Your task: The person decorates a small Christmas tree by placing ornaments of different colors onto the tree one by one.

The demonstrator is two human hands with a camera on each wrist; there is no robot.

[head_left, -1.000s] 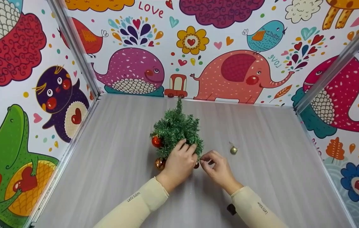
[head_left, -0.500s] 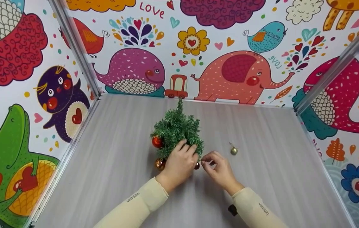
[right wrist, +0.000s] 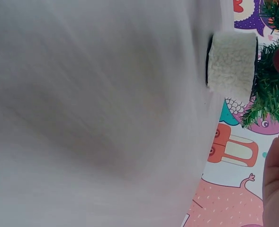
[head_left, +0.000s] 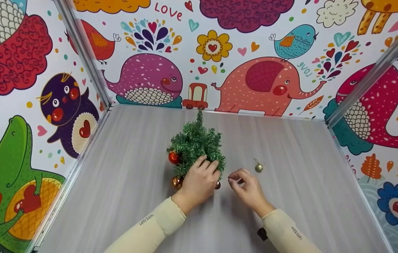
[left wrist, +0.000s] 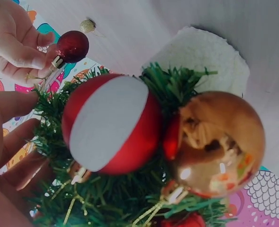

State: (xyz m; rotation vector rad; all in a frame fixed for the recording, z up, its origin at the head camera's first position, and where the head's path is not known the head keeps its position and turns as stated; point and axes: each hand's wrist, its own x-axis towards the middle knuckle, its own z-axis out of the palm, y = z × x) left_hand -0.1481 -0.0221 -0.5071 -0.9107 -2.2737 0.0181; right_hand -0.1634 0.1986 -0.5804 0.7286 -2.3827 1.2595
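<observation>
A small green Christmas tree [head_left: 196, 138] stands mid-table, with my left hand [head_left: 199, 178] gripping its front branches. Shiny red [head_left: 174, 157] and copper-gold baubles [head_left: 177, 182] hang along its left side. The left wrist view shows a red-and-white bauble [left wrist: 113, 123] close up. A dark red bauble [left wrist: 74, 46] hangs by its gold cap at the tree's other side. My right hand [head_left: 249, 188] is just right of that bauble, apart from the tree, its fingers loosely curled with nothing visible between them.
A small gold bauble [head_left: 259, 167] with a string lies on the table right of the tree. The tree's white fleecy base [right wrist: 233, 64] shows in the right wrist view. Cartoon-printed walls [head_left: 143, 77] with metal posts enclose the table at the back and sides.
My right hand has drawn back to the right, away from the dark red bauble, which stays at the tree. The left hand has stayed in place on the branches.
</observation>
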